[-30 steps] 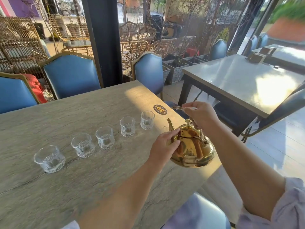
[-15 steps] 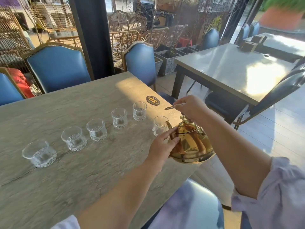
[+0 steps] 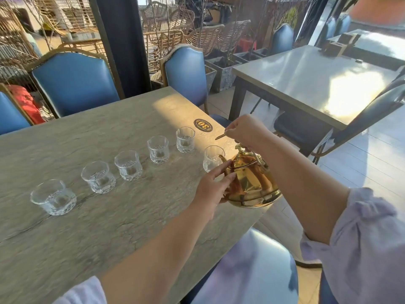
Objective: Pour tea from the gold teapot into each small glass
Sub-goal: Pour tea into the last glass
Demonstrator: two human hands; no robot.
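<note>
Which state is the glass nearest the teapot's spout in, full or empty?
Empty: the glass looks clear, with no tea colour inside, and no stream leaves the gold teapot spout beside its rim.

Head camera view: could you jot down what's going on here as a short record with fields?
Setting: stone-look table with blue chairs
Glasses: six small glasses, all looking empty
Teapot: gold teapot near the table's right edge
Right hand: right hand grips the handle from above
Left hand: left hand steadies the teapot's side
Nearest glass: glass by the spout
Table marker: oval plaque reading 30
</note>
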